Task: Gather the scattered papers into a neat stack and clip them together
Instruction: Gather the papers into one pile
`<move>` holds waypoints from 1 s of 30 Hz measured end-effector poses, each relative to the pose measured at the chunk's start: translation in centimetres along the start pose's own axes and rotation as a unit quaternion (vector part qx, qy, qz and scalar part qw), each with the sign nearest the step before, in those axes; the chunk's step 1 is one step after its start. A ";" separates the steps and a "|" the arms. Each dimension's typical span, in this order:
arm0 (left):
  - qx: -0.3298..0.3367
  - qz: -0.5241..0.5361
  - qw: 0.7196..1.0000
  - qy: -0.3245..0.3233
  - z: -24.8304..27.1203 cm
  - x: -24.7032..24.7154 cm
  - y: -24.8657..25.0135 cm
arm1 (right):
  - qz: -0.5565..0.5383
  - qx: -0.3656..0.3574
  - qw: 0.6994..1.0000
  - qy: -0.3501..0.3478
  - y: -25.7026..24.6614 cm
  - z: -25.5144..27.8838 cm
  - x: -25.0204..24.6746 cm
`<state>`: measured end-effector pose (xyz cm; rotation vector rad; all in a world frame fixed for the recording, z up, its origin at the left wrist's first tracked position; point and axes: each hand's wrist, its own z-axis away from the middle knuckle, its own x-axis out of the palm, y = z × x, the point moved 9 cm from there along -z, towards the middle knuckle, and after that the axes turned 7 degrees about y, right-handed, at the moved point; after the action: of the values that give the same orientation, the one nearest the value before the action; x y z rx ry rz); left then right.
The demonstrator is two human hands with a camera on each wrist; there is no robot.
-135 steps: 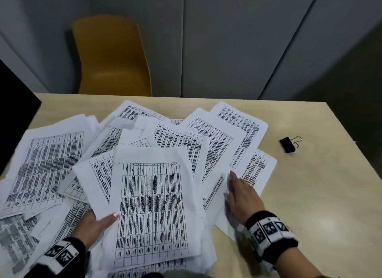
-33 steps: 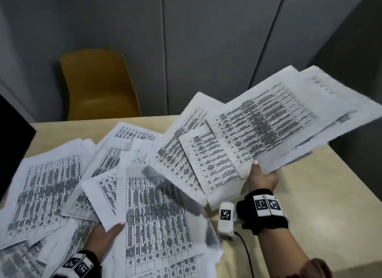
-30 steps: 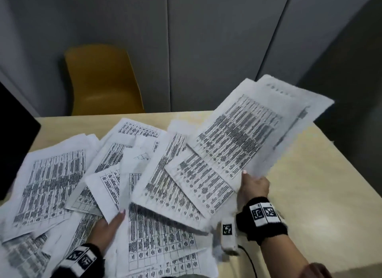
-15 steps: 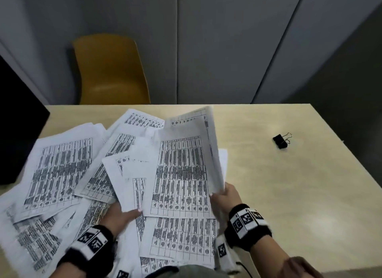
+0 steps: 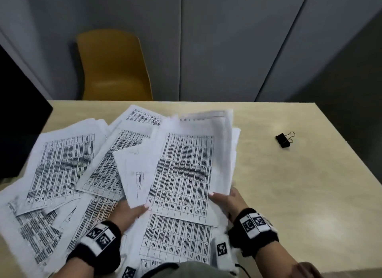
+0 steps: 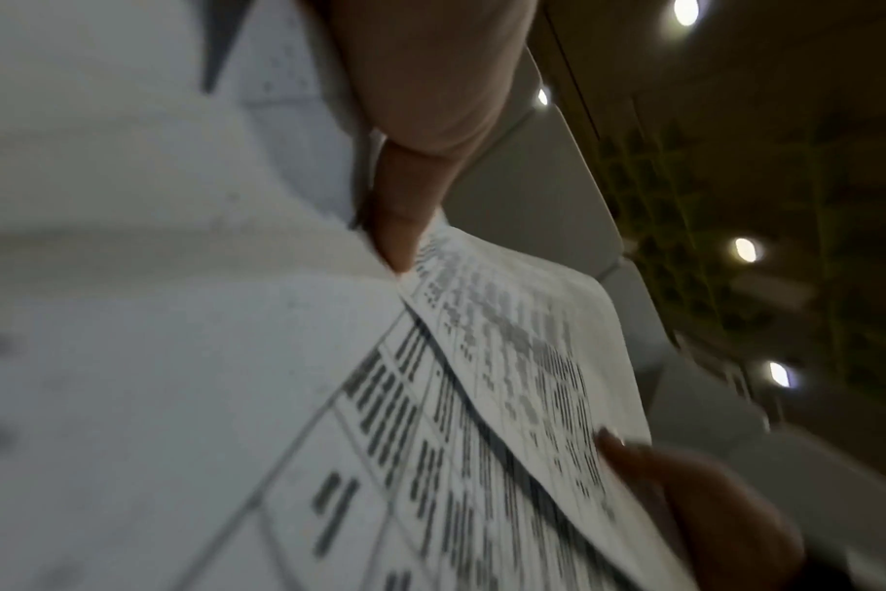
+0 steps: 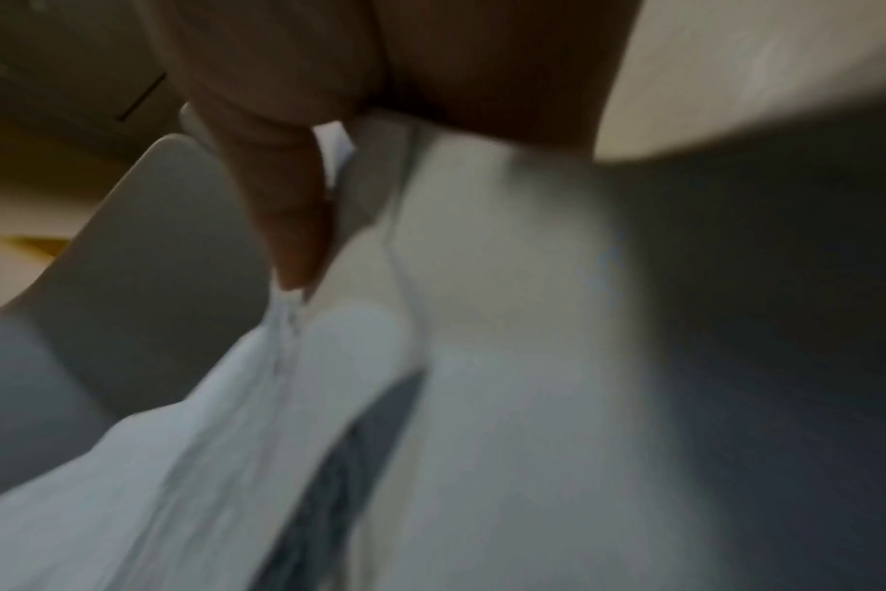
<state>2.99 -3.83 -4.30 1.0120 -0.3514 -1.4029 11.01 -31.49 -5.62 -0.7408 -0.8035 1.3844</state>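
A black binder clip (image 5: 283,139) lies alone on the pale wooden table (image 5: 299,184), and everything else sits to its left. Nearest it, the right hand (image 5: 226,201) grips the near right corner of a gathered sheaf of printed sheets (image 5: 186,170), thumb on top and fingers underneath, the sheaf lifted off the table. Further from the clip, the left hand (image 5: 128,212) pinches the sheaf's near left edge, thumb over the paper; the left wrist view shows that thumb (image 6: 400,224) pressed on the sheets. Beyond that hand, loose printed papers (image 5: 62,166) lie overlapping and fanned across the table's left half. A yellow chair (image 5: 113,66) stands behind the table, far left of the clip.
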 end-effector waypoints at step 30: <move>0.054 -0.330 0.908 0.254 -2.1 -10.9 -1.1 | 0.040 0.032 0.994 0.093 1.4 -1.8 -2.0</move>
<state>1.69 7.06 -2.47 1.6350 0.3419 -1.6420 11.73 -33.34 -7.84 -0.8464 -0.5871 1.3831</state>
